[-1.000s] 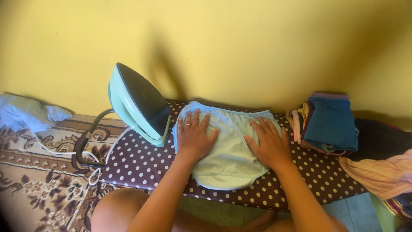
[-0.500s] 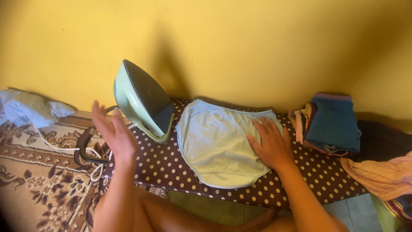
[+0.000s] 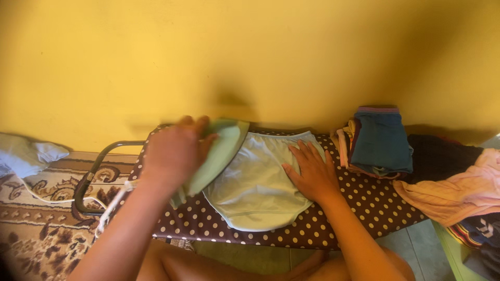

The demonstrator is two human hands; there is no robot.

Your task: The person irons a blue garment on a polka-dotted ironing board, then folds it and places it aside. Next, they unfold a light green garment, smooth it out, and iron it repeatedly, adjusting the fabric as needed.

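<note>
Bare forearms, no sleeves — hands (image 3: 245, 164) ringless.

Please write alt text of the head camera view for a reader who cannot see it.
The left hand grips a pale green iron at the edge of light blue underwear on a brown polka-dot ironing board; the right hand presses the fabric flat. Folded clothes are stacked at the right.

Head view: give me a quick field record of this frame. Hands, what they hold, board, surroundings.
left hand: left hand grips the pale green iron, laid low at the garment's left edge
right hand: right hand flat on the light blue underwear, fingers spread
surface: brown polka-dot ironing board, low by the floor
stack: folded clothes on the board's right end
loose laundry: pink garment at right
floor: patterned rug, white cord
backdrop: yellow wall
</note>
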